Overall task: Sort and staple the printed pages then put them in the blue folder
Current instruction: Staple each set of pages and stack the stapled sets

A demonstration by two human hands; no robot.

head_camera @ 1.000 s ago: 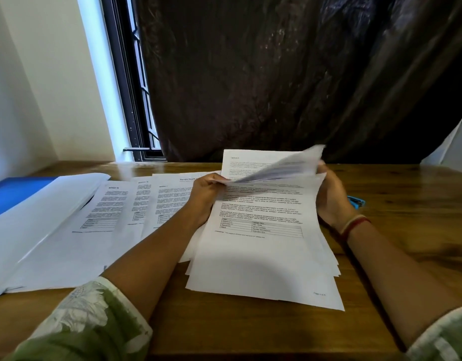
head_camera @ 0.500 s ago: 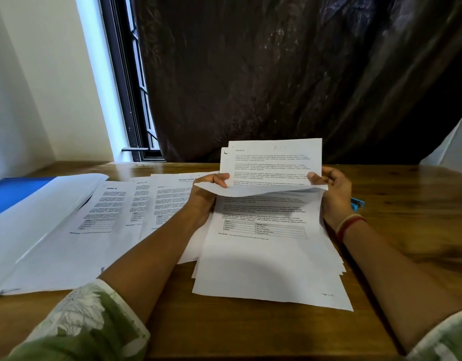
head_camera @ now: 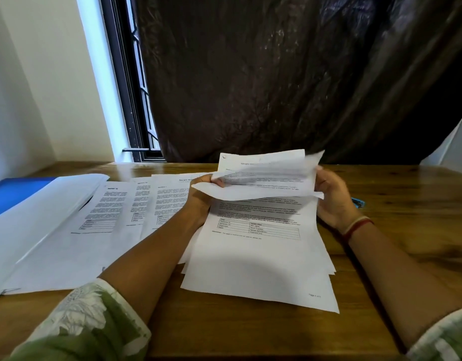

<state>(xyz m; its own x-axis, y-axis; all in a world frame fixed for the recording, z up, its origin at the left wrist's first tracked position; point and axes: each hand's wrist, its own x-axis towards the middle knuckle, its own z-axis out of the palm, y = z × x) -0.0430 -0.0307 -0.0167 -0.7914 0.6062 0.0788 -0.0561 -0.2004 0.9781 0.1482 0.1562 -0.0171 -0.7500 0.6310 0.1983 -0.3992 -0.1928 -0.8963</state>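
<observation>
Two pinches, plenty to slip

Over the fanned stack (head_camera: 256, 259) on the table (head_camera: 412, 230), the left hand (head_camera: 204, 194) and right hand (head_camera: 332, 201) each pinch raised sheets (head_camera: 263, 178); the folder (head_camera: 13, 196) lies far left. Judging by that loose fan, pages could slide and lose order.

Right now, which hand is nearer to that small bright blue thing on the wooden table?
Right. The right hand sits just beside the small bright blue object, partly hiding it; the left hand is across the lifted white pages.
</observation>
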